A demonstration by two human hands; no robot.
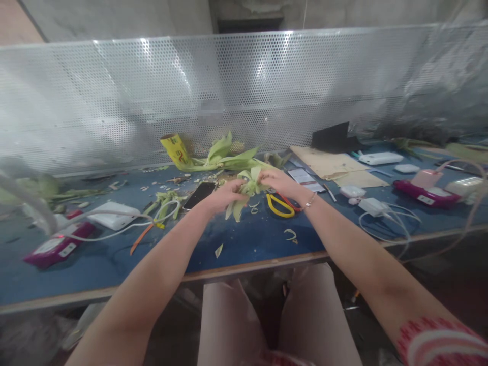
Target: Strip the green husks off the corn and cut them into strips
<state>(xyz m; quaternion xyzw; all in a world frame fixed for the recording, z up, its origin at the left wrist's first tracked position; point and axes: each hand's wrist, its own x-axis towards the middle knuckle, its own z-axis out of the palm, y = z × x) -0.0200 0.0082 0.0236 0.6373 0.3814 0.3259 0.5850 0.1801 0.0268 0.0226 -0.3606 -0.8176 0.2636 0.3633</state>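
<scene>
Pale green leafy strips, looking like corn husk, form a bundle [249, 185] held just above the blue table. My left hand [226, 195] grips the bundle from the left, its fingers closed on it. From the right, my right hand [275, 180] pinches the top of the same bundle; its fingertips are partly hidden among the leaves. Below my right wrist lie yellow-handled scissors [281, 206], with an orange loop beside them. Larger green husk leaves [229, 156] lie just behind my hands. A dark phone [199, 195] rests to the left of my left hand.
A yellow printed cup [176, 151] leans at the back by a perforated metal screen [244, 81]. Purple power strips [57, 249] with white cables sit on both sides. Brown paper [328, 162] and a lit phone [305, 180] lie right. Scraps dot the table [244, 244].
</scene>
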